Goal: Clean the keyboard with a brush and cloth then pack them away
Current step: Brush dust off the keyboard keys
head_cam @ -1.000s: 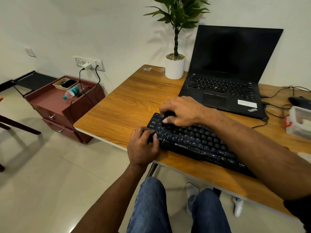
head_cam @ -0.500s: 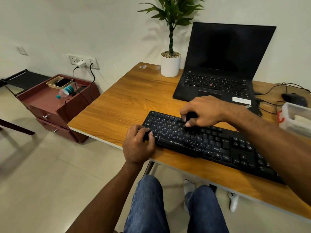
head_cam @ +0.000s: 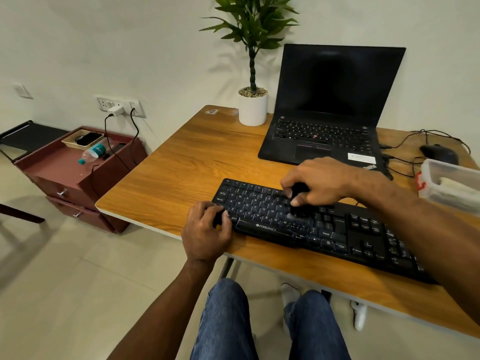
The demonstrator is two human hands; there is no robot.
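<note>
A black keyboard (head_cam: 337, 229) lies along the near edge of the wooden desk (head_cam: 187, 162). My left hand (head_cam: 206, 232) grips the keyboard's left end, fingers curled round its corner. My right hand (head_cam: 317, 181) holds a small black brush (head_cam: 298, 193) upright, its bristles down on the keys around the middle of the letter block. Most of the brush is hidden inside my fingers. A clear plastic box (head_cam: 452, 183) with something pale and folded in it stands at the desk's right edge.
An open black laptop (head_cam: 327, 120) sits behind the keyboard, a potted plant (head_cam: 253, 105) to its left, a mouse (head_cam: 439, 153) and cables to its right. A maroon drawer unit (head_cam: 65, 183) stands on the floor at left. My knees are under the desk.
My right hand has swept the brush rightward along the keys, from the keyboard's left end to its middle. My left hand has kept its grip on the left corner.
</note>
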